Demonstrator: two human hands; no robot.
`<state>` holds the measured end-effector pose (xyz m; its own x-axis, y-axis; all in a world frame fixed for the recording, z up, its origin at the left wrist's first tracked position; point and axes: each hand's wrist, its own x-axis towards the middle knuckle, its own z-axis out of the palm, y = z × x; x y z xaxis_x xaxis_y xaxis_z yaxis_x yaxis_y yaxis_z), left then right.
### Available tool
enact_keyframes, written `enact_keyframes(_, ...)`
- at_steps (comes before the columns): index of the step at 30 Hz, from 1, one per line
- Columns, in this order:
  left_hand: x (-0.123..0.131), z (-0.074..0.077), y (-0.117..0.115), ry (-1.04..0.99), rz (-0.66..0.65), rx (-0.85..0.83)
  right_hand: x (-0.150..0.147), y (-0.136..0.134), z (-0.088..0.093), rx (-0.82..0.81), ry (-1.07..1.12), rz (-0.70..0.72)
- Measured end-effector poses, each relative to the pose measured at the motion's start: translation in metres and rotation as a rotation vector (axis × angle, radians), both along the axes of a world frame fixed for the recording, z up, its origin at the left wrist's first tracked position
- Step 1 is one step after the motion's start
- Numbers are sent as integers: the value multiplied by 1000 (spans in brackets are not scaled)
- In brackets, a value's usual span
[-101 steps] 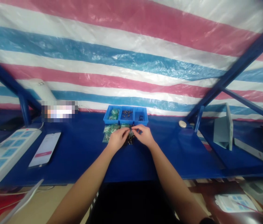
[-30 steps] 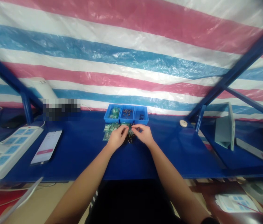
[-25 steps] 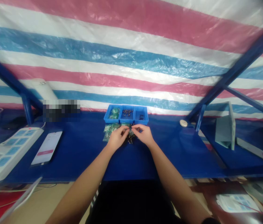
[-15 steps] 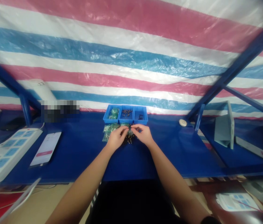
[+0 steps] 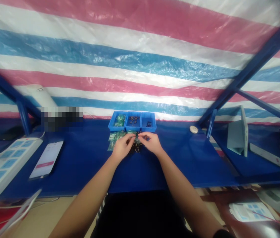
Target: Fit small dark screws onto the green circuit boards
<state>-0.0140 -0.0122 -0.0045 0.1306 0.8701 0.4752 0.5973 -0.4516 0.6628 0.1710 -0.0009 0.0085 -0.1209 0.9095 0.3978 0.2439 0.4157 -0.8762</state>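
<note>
My left hand [image 5: 122, 147] and my right hand [image 5: 150, 143] meet above a dark heap of small metal-tipped parts [image 5: 136, 149], their fingertips pinching something small that they mostly hide. Left of the heap, next to my left hand, lie small green packets [image 5: 114, 140]. Just beyond my hands stands a blue three-compartment tray [image 5: 132, 121]. Its left compartment holds green pieces, its middle one small dark and brass parts, and its right one a few dark parts.
The blue bench [image 5: 80, 165] carries a white power strip [image 5: 9, 162] and a phone [image 5: 47, 155] at left. A pale blue folded board [image 5: 236, 138] stands at right. Blue steel struts [image 5: 254, 62] rise before a striped tarp [image 5: 140, 59]. Papers [image 5: 248, 211] lie lower right.
My hands stay together over the heap, with only small finger shifts. The whole view has drifted slightly left and upward.
</note>
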Motion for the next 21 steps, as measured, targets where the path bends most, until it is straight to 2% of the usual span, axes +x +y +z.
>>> enact_keyframes(7, -1, 1, -1, -20, -31, -83, -1, 0, -3, 6, -19, 21)
enact_keyframes(13, 0, 0, -1, -25, -20, -37, 0, 0, -2, 14, -11, 12)
enact_keyframes(21, 0, -1, 0, -6, -12, -79, 0, -1, 0, 0, -15, 19)
